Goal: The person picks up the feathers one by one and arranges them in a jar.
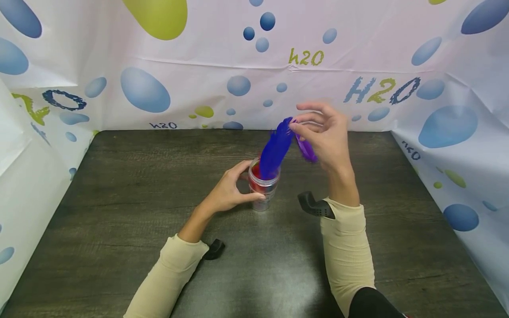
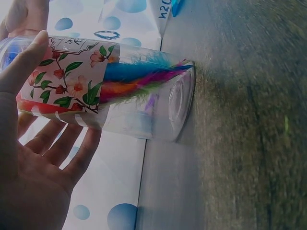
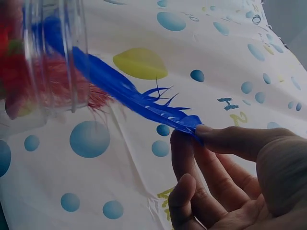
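My left hand [image 1: 227, 190] grips a clear jar [image 2: 163, 112] with a flowered label [image 2: 72, 79], thumb on one side and fingers round the other. Inside it show coloured feathers [image 2: 139, 79] in teal, magenta, orange and green, with red ones near the mouth. The jar's base is at the tabletop. Above it, my right hand [image 1: 326, 132] pinches the tip of a blue feather [image 1: 275, 148] between thumb and forefinger. That feather slants down, its lower end within the jar's open mouth [image 3: 79, 91]. A purple feather [image 1: 307, 149] shows beside the right hand, partly hidden by it.
The dark wood-grain table [image 1: 131, 212] extends to a white backdrop [image 1: 199, 84] printed with blue and green drops, at the back and both sides. Dark curved wrist mounts [image 1: 314, 205] jut out from both sleeves.
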Tool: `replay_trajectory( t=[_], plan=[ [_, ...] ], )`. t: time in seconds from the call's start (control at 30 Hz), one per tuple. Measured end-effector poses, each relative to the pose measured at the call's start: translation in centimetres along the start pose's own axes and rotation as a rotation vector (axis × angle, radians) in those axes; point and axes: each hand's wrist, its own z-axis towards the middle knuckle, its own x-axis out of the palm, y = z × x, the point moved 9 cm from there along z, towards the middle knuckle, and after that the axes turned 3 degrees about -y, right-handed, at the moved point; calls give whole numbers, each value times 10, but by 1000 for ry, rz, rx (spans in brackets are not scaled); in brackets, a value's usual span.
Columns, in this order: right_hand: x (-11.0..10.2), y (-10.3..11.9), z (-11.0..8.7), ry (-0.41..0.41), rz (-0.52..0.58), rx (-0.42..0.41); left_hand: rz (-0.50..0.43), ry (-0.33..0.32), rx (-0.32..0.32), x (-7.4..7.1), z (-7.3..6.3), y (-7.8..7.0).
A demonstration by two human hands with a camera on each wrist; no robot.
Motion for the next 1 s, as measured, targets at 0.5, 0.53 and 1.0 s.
replay_trajectory(
  t=[0.5, 0.53, 1.0],
  plan=[
    [11, -6, -10, 149, -70, 29, -3, 2, -4, 2, 0, 2],
    [11, -6, -10, 152, -74, 30, -2, 1, -2, 1, -1, 1],
    [22, -6, -16, 264, -110, 12, 1, 7, -4, 1, -1, 2]
  ],
)
